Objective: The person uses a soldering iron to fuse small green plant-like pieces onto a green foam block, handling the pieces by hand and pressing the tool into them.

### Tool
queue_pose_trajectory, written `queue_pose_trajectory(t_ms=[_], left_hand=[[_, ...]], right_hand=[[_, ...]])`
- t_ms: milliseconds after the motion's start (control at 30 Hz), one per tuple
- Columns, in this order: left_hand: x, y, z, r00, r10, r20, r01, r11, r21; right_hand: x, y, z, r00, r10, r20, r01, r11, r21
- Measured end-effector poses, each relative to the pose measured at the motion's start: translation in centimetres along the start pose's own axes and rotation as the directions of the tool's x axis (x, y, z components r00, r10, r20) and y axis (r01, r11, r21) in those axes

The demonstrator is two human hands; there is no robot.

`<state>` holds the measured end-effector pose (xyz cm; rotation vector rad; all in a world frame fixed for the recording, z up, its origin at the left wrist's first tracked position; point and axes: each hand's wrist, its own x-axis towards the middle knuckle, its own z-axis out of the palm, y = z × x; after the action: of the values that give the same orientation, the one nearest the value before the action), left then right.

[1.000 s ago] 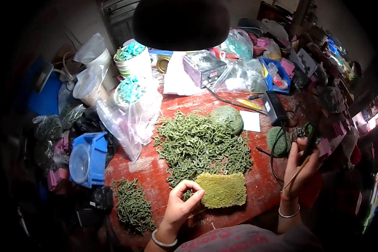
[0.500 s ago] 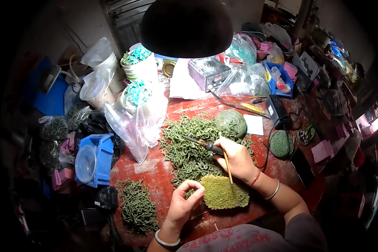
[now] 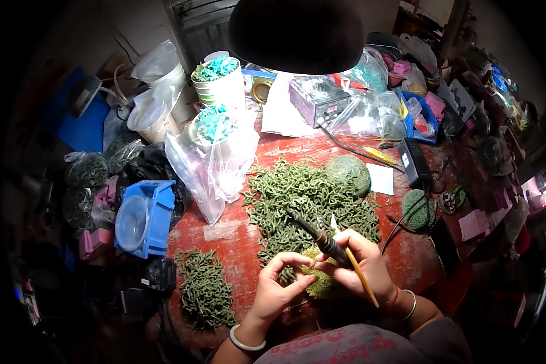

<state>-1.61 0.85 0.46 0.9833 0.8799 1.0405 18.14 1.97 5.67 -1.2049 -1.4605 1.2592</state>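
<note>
The pad (image 3: pixel 323 286) lies on the table (image 3: pixel 218 233), partly hidden beneath both hands. We see the right hand (image 3: pixel 375 270), lately over the pile (image 3: pixel 303 194), drawn back beside the left hand (image 3: pixel 279 288) — gripping a black tool (image 3: pixel 330 246) and a stick (image 3: pixel 362 278). The left's fingers are narrowed; we cannot tell whether they pinch anything. The pair now seems placed to work together.

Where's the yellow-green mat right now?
In the head view, the mat lies low, just right of centre, near the red table's front edge, below the large green pile, partly hidden by the right hand.
</note>
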Motion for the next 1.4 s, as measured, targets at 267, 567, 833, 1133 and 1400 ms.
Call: queue_pose_trajectory(t_ms=[267, 567, 833, 1133, 1400], left_hand=[[-0.2, -0.7, -0.3, 0.996, 0.083, -0.018, -0.08, 0.989, 0.121], [0.0, -1.1, 0.1, 0.999, -0.017, -0.03, 0.017, 1.0, 0.008], [0.3, -1.4, 0.2, 0.999, -0.033, -0.01, 0.033, 0.998, 0.054], [0.2, -1.7, 0.1, 0.999, -0.004, -0.032, 0.008, 0.992, 0.125], [0.2, -1.5, 0.3, 0.998, -0.022, -0.055, 0.028, 0.993, 0.11]], right_hand=[[-1.3, -0.2, -0.4, 0.979, -0.199, -0.049, 0.171, 0.927, -0.333], [-7.0, 0.8, -5.6, 0.993, -0.114, 0.017, 0.08, 0.578, -0.812], [-6.8, 2.6, -3.8, 0.946, -0.32, -0.055, 0.214, 0.741, -0.636], [-7.1, 3.1, -3.8, 0.94, -0.341, -0.021, 0.241, 0.706, -0.666], [-6.9, 2.9, -3.8, 0.939, -0.345, -0.001, 0.253, 0.69, -0.678]])
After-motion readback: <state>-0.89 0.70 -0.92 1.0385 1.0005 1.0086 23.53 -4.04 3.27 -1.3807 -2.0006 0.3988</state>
